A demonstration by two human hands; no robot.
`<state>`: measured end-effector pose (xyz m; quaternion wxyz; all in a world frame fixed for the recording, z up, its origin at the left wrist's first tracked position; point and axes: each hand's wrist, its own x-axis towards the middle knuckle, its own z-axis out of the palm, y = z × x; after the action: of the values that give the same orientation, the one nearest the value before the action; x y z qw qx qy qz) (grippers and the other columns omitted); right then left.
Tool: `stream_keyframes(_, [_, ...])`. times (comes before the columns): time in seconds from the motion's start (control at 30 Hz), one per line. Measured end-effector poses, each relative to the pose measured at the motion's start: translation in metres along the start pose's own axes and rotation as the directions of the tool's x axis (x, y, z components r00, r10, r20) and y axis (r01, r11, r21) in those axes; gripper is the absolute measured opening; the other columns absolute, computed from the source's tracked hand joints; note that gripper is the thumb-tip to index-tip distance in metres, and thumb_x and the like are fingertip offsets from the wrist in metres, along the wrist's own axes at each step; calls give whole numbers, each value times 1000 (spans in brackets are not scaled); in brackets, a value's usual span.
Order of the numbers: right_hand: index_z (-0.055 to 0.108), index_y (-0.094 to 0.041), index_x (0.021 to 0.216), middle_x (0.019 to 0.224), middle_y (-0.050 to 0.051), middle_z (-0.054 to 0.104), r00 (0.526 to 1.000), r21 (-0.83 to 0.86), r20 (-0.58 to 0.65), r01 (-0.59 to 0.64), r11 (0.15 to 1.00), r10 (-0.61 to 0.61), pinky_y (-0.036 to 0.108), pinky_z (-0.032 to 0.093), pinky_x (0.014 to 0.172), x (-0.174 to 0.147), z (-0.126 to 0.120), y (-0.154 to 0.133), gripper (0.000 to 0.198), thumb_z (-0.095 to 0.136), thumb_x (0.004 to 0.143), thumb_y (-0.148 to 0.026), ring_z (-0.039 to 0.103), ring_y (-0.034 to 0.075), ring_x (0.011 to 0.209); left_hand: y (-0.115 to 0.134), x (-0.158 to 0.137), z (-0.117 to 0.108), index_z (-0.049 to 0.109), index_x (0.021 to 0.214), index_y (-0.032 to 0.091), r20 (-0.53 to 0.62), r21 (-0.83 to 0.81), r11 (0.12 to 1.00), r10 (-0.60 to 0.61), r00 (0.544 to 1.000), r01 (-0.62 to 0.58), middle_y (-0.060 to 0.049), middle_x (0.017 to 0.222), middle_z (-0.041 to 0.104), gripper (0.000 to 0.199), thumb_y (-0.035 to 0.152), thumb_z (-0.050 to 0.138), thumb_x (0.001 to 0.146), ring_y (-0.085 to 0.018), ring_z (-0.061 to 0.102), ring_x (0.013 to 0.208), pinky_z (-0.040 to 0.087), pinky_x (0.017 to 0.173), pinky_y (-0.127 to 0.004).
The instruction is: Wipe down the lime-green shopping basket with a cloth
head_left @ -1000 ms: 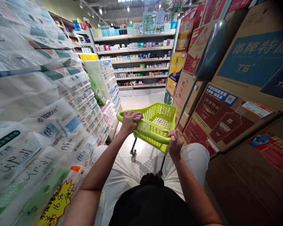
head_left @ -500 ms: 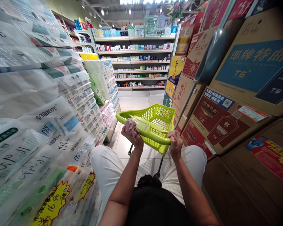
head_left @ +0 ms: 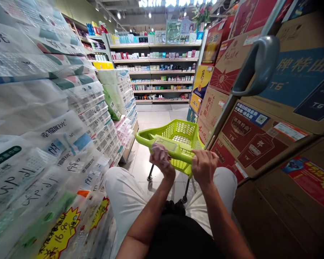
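A crumpled pinkish cloth (head_left: 160,154) is bunched in my left hand (head_left: 166,171), which is closed around it against the handlebar (head_left: 183,157) of a lime-green shopping cart (head_left: 187,128). At the right end of that bar, my right hand (head_left: 204,166) is curled over the green plastic, with its palm side hidden. A slanting metal pole with a blue-grey looped grip (head_left: 255,66) rises just right of the cart. Its lower part runs down close to my right fingers; whether they touch it I cannot tell.
Wrapped tissue packs (head_left: 56,140) are piled along the left, some with yellow price tags (head_left: 61,233). Cardboard cartons (head_left: 259,136) form a wall on the right. Tiled floor (head_left: 156,117) leads to shelves (head_left: 151,59) of small boxes and bottles.
My left hand has shifted right and down along the handlebar with the cloth. The right hand has turned and moved slightly right. The pole's grip has swung right; the cart has shifted slightly.
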<state>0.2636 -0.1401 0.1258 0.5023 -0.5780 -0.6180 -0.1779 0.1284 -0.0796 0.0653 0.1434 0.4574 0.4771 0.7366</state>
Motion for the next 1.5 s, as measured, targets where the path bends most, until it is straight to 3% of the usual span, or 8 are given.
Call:
stream_keyframes(0.4, [55,-24,63,62,0,62,988,-81,-112,100,992,-109,45,34,97,6,11,33,29,53,92,-22,51,21,77,-1,30,-12,52,134,27,3,29,999,-44,999,44,-15,136,50,39,20,54,96,-27,59,127,60,94,-43])
stream_keyframes(0.6, [72,-24,96,95,3,77,995,-198,-77,42,979,-58,48,28,107,11,5,33,20,52,98,-26,58,23,94,-2,24,-7,55,128,25,-165,-94,996,-20,986,4,-14,134,46,30,29,54,98,-20,63,104,59,72,-31])
stream_keyframes(0.7, [72,-23,108,105,5,77,999,-224,-25,22,974,-29,46,26,109,11,15,25,25,49,100,-29,58,24,101,-4,33,-3,54,130,23,-221,-155,988,-9,975,-26,-13,134,44,32,32,56,99,-18,60,104,58,77,-30])
stream_keyframes(0.83, [69,-21,91,92,7,72,1000,-205,19,-20,978,24,42,32,103,15,29,25,28,44,100,-31,55,25,98,-12,18,1,65,115,23,-23,-168,981,94,995,-97,-13,130,43,25,37,63,95,-23,57,114,60,79,-33])
stream_keyframes(1.07, [59,-23,76,80,6,67,997,-200,-40,-76,977,70,42,33,100,20,26,37,26,44,97,-29,53,24,87,-26,53,-20,52,132,22,-319,-197,980,-83,944,20,-12,131,53,43,47,60,99,-19,61,112,55,94,-32])
stream_keyframes(1.23, [64,-22,82,83,7,72,995,-272,-75,-80,959,62,47,29,105,20,31,15,25,46,97,-30,56,25,89,-27,22,-3,50,140,26,-317,-321,943,-195,928,89,-12,136,61,51,60,53,101,-22,59,129,51,105,-32])
stream_keyframes(1.37, [60,-22,73,75,5,70,999,-305,-49,-38,952,24,46,30,103,19,33,11,31,44,98,-31,56,24,88,-19,7,11,47,142,36,-210,-489,859,-287,935,154,-4,120,69,44,58,48,104,-14,68,102,56,88,-25])
stream_keyframes(1.5, [59,-22,71,71,5,67,998,-303,-56,-28,953,12,44,32,101,18,31,21,31,44,97,-31,57,23,86,-12,50,1,54,126,29,-318,-572,819,-268,910,41,2,91,64,37,57,53,102,-7,60,71,51,72,-16])
